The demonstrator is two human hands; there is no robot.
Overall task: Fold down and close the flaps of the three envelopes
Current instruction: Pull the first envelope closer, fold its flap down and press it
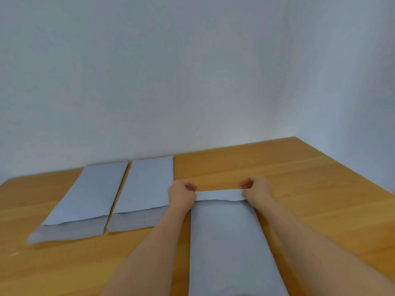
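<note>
- Three pale grey-white envelopes lie flat on a wooden table point(299, 189), their long sides running away from the person.
- The right envelope point(226, 242) lies nearest, directly between the two forearms, its near end running out of the bottom of the view.
- Its flap point(220, 195), a narrow white strip, sits at the far end of this envelope, folded toward the person and lying over the top of the envelope body.
- The left hand point(181, 194) is at the flap's left corner, fingers curled, pinching that corner between thumb and fingertips.
- The right hand point(257, 188) is at the flap's right corner, fingers likewise curled, pinching that end of the strip.
- The flap spans the gap between the two hands, so each hand touches one end of it; the envelope body stretches from under the hands back toward the person.
- The middle envelope point(143, 186) lies just left of the left hand, close to its knuckles; whether they touch cannot be told.
- The left envelope point(85, 197) lies just beside the middle one, with a thin strip of table between them, well apart from both hands.
- Each of these two shows a darker grey band at its near end, below a slightly wavy edge.
- A plain pale wall point(192, 71) rises behind the table.
</note>
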